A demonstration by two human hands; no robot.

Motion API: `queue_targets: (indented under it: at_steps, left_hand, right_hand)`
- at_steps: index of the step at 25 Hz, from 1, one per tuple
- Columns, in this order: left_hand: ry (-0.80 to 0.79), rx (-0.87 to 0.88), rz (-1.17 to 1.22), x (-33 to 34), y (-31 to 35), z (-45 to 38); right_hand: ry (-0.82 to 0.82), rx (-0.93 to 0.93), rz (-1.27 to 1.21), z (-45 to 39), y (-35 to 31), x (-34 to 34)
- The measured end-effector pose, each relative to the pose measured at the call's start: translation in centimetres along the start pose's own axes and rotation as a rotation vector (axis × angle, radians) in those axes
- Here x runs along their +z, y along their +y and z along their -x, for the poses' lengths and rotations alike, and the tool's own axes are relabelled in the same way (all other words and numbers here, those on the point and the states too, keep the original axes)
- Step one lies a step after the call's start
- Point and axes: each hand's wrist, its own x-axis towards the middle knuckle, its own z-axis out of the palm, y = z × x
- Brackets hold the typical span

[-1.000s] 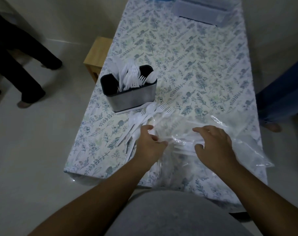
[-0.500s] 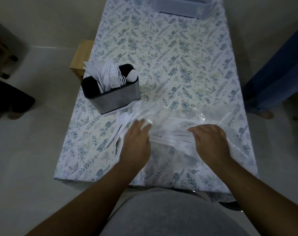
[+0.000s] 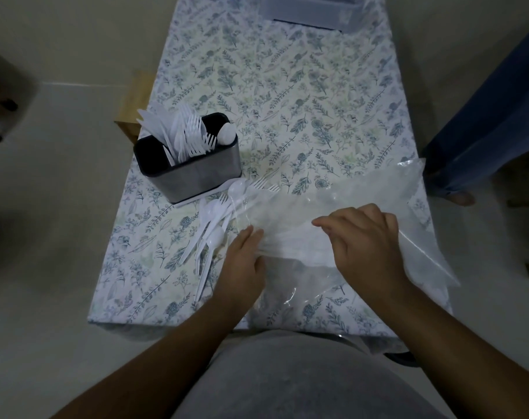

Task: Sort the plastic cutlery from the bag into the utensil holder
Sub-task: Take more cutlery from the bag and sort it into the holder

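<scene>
- tablecloth (image 3: 287,95): white with blue-green leaf and flower sprigs
- cutlery (image 3: 210,234): plain white
- utensil holder (image 3: 193,173): black rim, grey steel sides
- bag (image 3: 378,201): clear, glossy
- stool (image 3: 133,107): light wood

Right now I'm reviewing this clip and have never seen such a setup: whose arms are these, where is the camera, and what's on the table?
There is no machine: a person wears a camera on the head, looking down at their own arms. The left hand and right hand both grip a clear plastic bag lying on a floral-covered table. Loose white cutlery spills from the bag's left end. Behind it stands a dark utensil holder, already holding knives, forks and a spoon.
</scene>
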Motion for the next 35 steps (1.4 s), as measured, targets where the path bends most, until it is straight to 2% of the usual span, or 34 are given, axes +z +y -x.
queue_targets:
  at_steps: [3, 5, 7, 9, 11, 13, 15, 17, 19, 23, 24, 26, 29, 32, 35]
  left_hand:
    - [0.108, 0.031, 0.017, -0.3, 0.0, -0.3]
    - [0.181, 0.031, 0.129, -0.7, 0.5, -0.4]
    - [0.284, -0.115, 0.374, -1.5, 1.7, -0.4]
    - [0.344, -0.348, 0.669, -2.4, 2.7, -0.7]
    - [0.262, -0.560, 0.995, -3.2, 3.4, -1.4]
    - [0.097, -0.653, 1.183, -4.0, 4.0, -2.0]
    - [-0.066, -0.628, 1.280, -4.5, 4.6, -2.2]
    - [-0.200, -0.518, 1.304, -4.7, 4.8, -2.5]
    - [-0.264, -0.389, 1.165, -4.6, 4.3, -2.7]
    - [-0.138, -0.101, 0.400, -4.3, 2.5, -2.2]
    - [-0.132, -0.030, 0.328, -4.1, 2.1, -2.1]
    - [-0.176, 0.085, 0.365, -3.8, 2.1, -1.9]
    - [-0.200, 0.034, 0.500, -3.7, 2.3, -1.9]
    - [-0.169, 0.061, 0.176, -2.4, 1.1, -2.6]
    - [-0.267, 0.205, -0.153, -0.5, 1.8, -3.8]
  right_hand:
    - [-0.008, -0.012, 0.015, -0.1, 0.5, 0.4]
    - [-0.054, 0.038, 0.013, 0.0, 1.1, 0.8]
    - [-0.097, 0.108, 0.007, -0.1, 1.1, 0.9]
    - [-0.170, 0.130, -0.014, -0.4, 0.2, 1.0]
    - [-0.328, 0.148, -0.057, -1.2, -1.4, 1.1]
    - [-0.572, 0.201, -0.076, -2.1, -3.1, 1.5]
    - [-0.756, 0.266, -0.071, -2.7, -4.0, 2.1]
    - [-0.822, 0.282, -0.038, -3.0, -4.1, 2.4]
    - [-0.802, 0.278, -0.046, -3.0, -3.5, 2.6]
    - [-0.716, 0.385, -0.251, -2.6, -2.6, 2.4]
    - [-0.744, 0.385, -0.252, -2.5, -2.7, 2.4]
    - [-0.792, 0.359, -0.180, -2.1, -3.0, 2.8]
    - [-0.678, 0.392, -0.232, -2.0, -3.0, 3.3]
    - [-0.585, 0.500, -0.444, -1.8, -2.1, 3.2]
    - [-0.536, 0.573, -0.592, -1.9, -2.0, 2.7]
